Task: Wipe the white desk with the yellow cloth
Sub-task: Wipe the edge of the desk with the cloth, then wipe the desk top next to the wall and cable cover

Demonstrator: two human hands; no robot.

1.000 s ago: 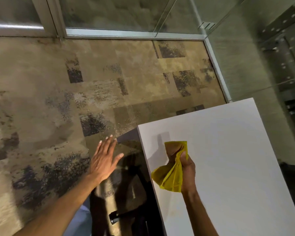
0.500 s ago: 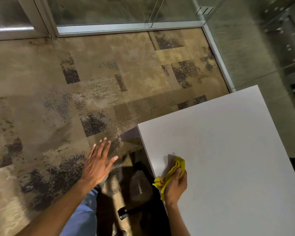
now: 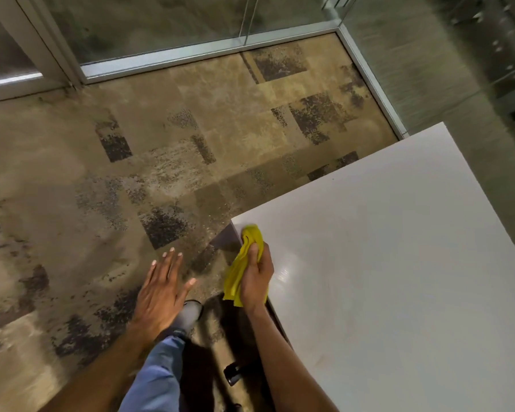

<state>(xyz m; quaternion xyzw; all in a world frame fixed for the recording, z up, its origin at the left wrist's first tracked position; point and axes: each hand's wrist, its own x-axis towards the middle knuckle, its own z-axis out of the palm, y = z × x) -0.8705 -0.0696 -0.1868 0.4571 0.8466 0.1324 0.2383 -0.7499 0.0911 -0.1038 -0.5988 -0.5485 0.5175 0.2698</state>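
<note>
A mottled tan and dark carpet (image 3: 191, 162) fills the floor, bounded on the far side by glass partitions (image 3: 161, 22) in metal frames, with the white counter (image 3: 399, 278) reaching in from the right. The yellow cloth (image 3: 246, 260) lies bunched at the counter's near-left corner, its top end pressed on the surface and its lower folds hanging past the left edge. The right hand (image 3: 257, 278) is closed around the cloth, fingers curled over the bunched middle, sitting right at the counter's edge. To the left of that hand, clear of the counter, the left hand (image 3: 161, 292) hovers above the carpet with its palm down and fingers spread, holding nothing. Below the left hand show a blue trouser leg (image 3: 158, 379) and a grey shoe (image 3: 188, 316). Between the two forearms, a small dark object (image 3: 235, 373) lies in shadow under the counter; what it is cannot be told.
</note>
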